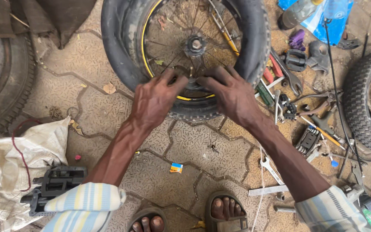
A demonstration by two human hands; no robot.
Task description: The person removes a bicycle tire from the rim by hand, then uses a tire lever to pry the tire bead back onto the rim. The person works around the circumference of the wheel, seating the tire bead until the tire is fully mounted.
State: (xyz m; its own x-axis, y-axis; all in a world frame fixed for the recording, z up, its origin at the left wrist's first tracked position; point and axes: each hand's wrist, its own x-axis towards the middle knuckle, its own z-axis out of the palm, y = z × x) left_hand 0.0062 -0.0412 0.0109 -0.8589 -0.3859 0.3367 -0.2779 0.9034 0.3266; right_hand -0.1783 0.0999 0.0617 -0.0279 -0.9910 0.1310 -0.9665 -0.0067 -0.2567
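Both the left hand (153,101) and the right hand (232,94) press their bent fingers on the near edge of the black tyre (185,109) of a bicycle wheel (194,43) lying flat on the paving (185,146), gripping the tyre at the yellow-striped rim (194,97), with scattered tools (288,81) just beside.

Small orange-blue packet (176,167) on paving

The tire (121,56) is dull black rubber, the spokes (174,25) are shiny metal, the sack (5,167) is rough white cloth, and the floor (194,146) is bumpy stone.
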